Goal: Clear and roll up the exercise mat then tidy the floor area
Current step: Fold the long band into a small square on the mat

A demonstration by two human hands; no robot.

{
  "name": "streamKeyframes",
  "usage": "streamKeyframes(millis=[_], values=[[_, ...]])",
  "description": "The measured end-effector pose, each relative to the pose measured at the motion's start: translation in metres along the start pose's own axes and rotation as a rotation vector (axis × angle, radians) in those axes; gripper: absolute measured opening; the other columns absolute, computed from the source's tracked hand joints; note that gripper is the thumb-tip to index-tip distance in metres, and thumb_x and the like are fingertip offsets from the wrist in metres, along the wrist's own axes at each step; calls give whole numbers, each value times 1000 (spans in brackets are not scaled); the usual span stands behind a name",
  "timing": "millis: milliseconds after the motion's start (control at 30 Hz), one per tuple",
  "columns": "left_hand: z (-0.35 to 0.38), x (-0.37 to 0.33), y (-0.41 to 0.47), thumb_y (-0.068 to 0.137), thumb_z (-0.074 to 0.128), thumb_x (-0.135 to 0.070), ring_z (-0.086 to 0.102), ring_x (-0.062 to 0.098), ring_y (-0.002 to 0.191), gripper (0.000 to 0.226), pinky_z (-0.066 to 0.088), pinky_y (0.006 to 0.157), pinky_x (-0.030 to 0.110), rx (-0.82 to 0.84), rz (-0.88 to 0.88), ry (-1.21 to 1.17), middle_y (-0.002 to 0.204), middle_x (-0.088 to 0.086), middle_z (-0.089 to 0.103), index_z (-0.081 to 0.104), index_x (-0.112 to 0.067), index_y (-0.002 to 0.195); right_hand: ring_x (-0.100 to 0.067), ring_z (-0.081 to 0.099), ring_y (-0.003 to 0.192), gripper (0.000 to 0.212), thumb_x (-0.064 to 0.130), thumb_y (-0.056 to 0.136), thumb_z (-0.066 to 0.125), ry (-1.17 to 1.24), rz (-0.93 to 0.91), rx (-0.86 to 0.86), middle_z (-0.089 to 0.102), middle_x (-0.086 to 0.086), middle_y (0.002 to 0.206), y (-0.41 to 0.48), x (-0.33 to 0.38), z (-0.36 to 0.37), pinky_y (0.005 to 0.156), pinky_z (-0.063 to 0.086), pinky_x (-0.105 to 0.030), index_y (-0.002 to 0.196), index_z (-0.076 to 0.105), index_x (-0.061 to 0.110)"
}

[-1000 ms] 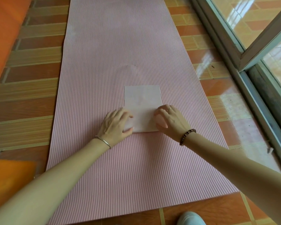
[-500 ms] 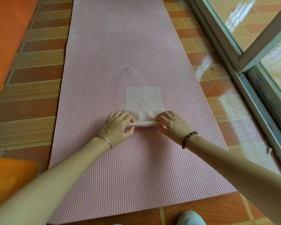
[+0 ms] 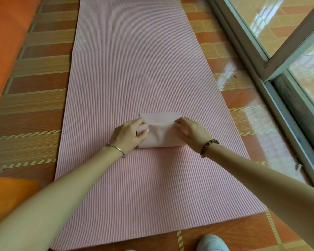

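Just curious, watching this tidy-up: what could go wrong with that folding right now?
The left hand and right hand pinch only the ends of the pale pink folded cloth, so its loose middle could slip and fold crooked. The cloth lies on the pink ribbed exercise mat; rolling now would likely trap it.

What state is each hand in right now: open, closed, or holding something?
Left hand: closed, gripping the left end of the cloth.
Right hand: closed, gripping the right end of the cloth.
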State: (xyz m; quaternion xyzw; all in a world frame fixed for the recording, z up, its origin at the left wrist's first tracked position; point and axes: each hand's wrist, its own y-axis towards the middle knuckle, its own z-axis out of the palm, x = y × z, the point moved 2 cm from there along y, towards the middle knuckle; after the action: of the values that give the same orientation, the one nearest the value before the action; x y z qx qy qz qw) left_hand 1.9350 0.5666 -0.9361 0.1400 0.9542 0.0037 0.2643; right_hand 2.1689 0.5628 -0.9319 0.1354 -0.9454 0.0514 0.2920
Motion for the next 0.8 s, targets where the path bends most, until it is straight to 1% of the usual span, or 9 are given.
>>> streamKeyframes(millis=[67, 133, 267, 300, 367, 467, 567, 667, 800], values=[[2, 6, 11, 89, 61, -27, 51, 18, 67, 20, 45, 63, 31, -10, -8, -28, 96, -2, 62, 59, -15, 104, -24, 58, 99, 23, 19, 93, 55, 47, 29, -51, 60, -8, 110, 14, 0, -2, 83, 45, -28, 112, 61, 8], [5, 10, 22, 90, 61, -22, 55, 17, 75, 18, 47, 69, 31, -3, 7, -49, 104, 0, 60, 58, -14, 106, -26, 56, 102, 25, 15, 92, 55, 42, 87, -50, 57, -11, 114, 26, -1, 1, 81, 39, -23, 116, 60, 8], [14, 15, 25, 87, 64, -14, 58, 24, 102, 32, 50, 83, 38, 13, -10, -72, 118, 6, 53, 55, -9, 118, -28, 49, 111, 38, 11, 91, 51, -13, 239, -14, 45, -11, 127, 31, -2, 7, 89, 46, -34, 129, 51, 12], [16, 16, 22, 86, 65, -14, 57, 25, 104, 36, 50, 85, 39, 7, -6, -68, 120, 7, 50, 54, -9, 120, -27, 47, 112, 39, 11, 89, 53, -78, 203, -52, 46, -11, 128, 26, 1, 6, 91, 46, -35, 128, 51, 12], [19, 18, 13, 85, 66, -13, 55, 24, 109, 40, 49, 90, 36, -3, 19, -59, 123, 6, 47, 52, -8, 122, -27, 48, 110, 38, 17, 85, 61, -237, 3, -116, 51, -10, 126, 15, 6, 5, 91, 45, -38, 123, 56, 11], [22, 22, 3, 86, 63, -10, 50, 24, 119, 37, 43, 99, 32, -20, 31, -63, 127, 8, 47, 53, -7, 122, -28, 55, 111, 44, 34, 80, 67, -357, -248, -17, 59, -10, 123, 2, 13, 17, 90, 46, -41, 116, 61, 10], [23, 22, 3, 88, 60, -7, 50, 24, 121, 32, 41, 101, 32, -41, 18, -95, 126, 9, 49, 55, -6, 119, -31, 56, 113, 53, 42, 76, 73, -420, -280, 119, 60, -11, 123, 3, 16, 36, 90, 50, -45, 115, 61, 7], [19, 20, 5, 88, 58, -6, 51, 22, 120, 29, 42, 102, 35, -72, 30, -124, 124, 6, 51, 57, -9, 117, -34, 58, 109, 55, 40, 69, 80, -434, -265, 157, 62, -13, 120, 13, 19, 39, 81, 53, -48, 112, 63, 11], [13, 15, 6, 90, 53, -5, 53, 15, 114, 24, 41, 98, 25, -144, 22, -165, 118, 2, 54, 60, -11, 112, -34, 67, 91, 38, 25, 65, 85, -483, -341, 126, 69, -12, 102, 21, 24, 36, 61, 58, -43, 96, 68, 11]])
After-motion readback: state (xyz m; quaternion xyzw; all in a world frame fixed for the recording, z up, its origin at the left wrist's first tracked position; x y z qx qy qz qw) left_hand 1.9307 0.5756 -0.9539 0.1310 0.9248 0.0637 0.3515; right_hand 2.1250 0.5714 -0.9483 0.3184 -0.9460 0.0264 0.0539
